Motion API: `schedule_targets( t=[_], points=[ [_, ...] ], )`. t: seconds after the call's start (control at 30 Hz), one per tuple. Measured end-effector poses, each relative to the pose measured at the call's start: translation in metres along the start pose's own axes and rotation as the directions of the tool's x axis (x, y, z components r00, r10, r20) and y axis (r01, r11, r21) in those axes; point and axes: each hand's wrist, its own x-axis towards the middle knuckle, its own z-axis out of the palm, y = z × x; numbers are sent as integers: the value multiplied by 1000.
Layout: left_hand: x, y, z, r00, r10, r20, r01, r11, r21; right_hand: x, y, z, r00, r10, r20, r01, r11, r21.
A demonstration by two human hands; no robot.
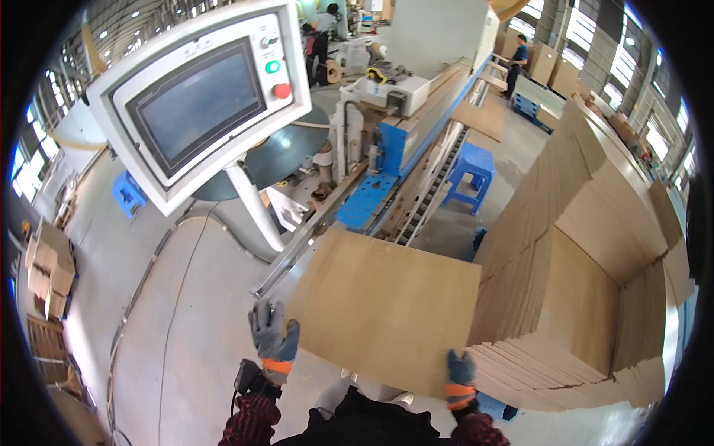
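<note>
A flat light-brown wooden board [387,305] lies in front of me, its far edge by the blue perforated plate [366,201] of a long machine. My left hand [273,334], in a grey glove with an orange cuff, is at the board's left edge with fingers stretched and spread. Whether its palm presses the edge, I cannot tell. At the near right corner, my right hand [460,369] in a matching glove grips the board; some of its fingers are hidden.
A white control panel [197,104] on a post stands at left. Tall stacks of boards [520,297] rise close on my right. A blue stool [471,175] is beside the machine's chain conveyor [431,189]. A person [517,63] stands farther back, and cables run across the left floor.
</note>
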Motion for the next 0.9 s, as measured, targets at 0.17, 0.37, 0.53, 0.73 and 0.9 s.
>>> schedule_targets(
  t=[0.17,0.37,0.53,0.73,0.9],
  points=[
    [28,35,31,885,420,200,-391,905,-170,18,26,84,992,128,-3,-128,991,41],
    [91,60,96,806,543,236,-538,838,-92,109,13,90,997,54,-57,-42,979,199],
    [141,75,150,807,550,218,-553,831,-49,189,45,103,981,-195,3,181,918,352],
    [183,101,208,778,600,186,-610,792,-1,266,62,117,786,-598,156,370,254,-894],
    [216,123,225,822,412,394,-488,865,113,167,-55,63,861,-454,-229,334,844,-419]
  ],
)
